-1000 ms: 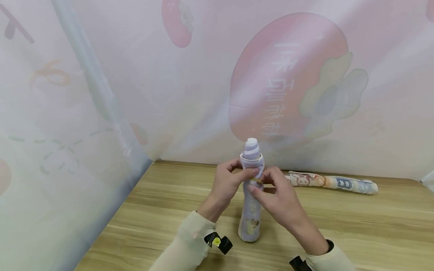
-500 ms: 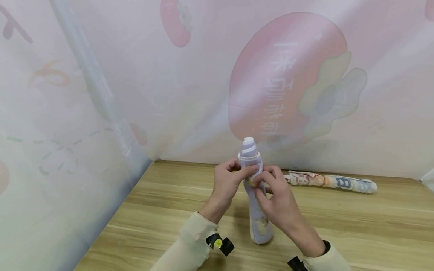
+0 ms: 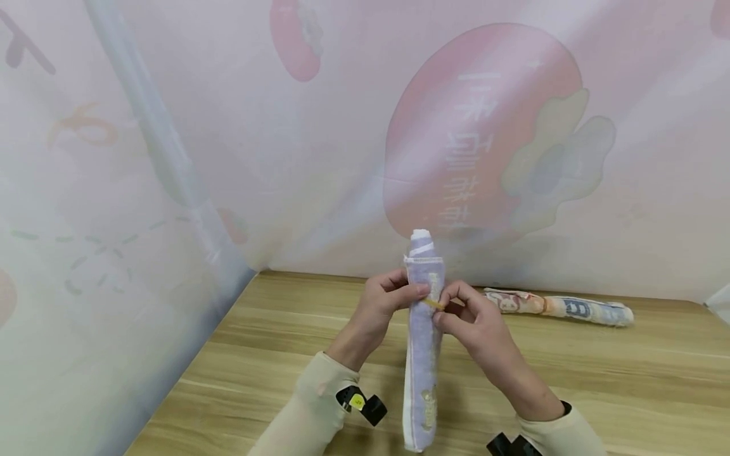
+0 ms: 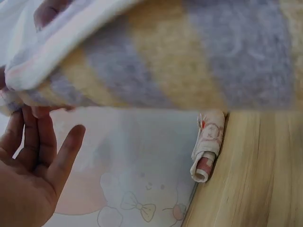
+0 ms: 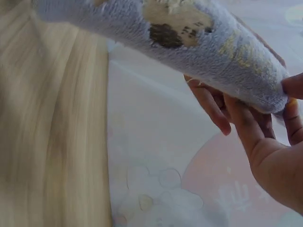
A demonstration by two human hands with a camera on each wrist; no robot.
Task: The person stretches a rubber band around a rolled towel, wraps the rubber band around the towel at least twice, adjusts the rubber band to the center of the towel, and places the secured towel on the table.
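A rolled purple towel (image 3: 423,354) with yellow patches is held almost upright over the wooden table (image 3: 627,380). Its white core sticks out at the top and its lower end points toward me. My left hand (image 3: 383,308) grips the roll from the left near its upper part, thumb on the cloth. My right hand (image 3: 470,320) pinches a thin yellow band (image 3: 435,304) against the roll's right side. In the left wrist view the striped towel (image 4: 180,56) fills the top above my left hand's fingers (image 4: 33,161). In the right wrist view the roll (image 5: 199,38) crosses above my right hand (image 5: 274,161).
A second rolled towel (image 3: 561,307), pink and blue print, lies on the table near the back curtain (image 3: 485,145); it also shows as the rolled towel (image 4: 208,146) in the left wrist view. A printed curtain closes the left side too.
The towel roll has turned in my hands; its lower end swung right, then back toward me and lower in view. The loose fold at its top now lies flat. Both hands stay at the band.
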